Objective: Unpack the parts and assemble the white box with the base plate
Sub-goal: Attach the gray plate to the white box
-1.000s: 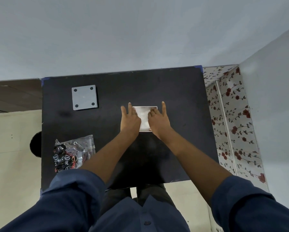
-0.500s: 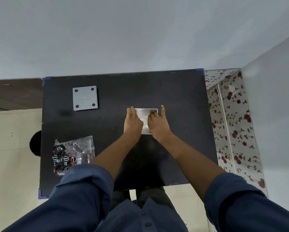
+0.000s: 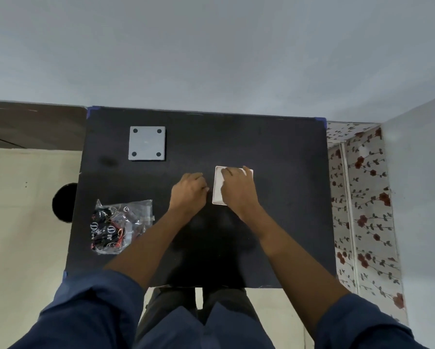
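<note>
Right hand (image 3: 237, 191) flat on white box (image 3: 218, 187), left hand (image 3: 188, 192) curled beside

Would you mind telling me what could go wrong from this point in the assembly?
1. Only the right hand rests on the white box; the left hand is beside it, so the box might slide on the table.
2. The base plate lies far off at the back left, needing a reach.
3. The parts bag sits near the left edge and could get knocked off.
</note>
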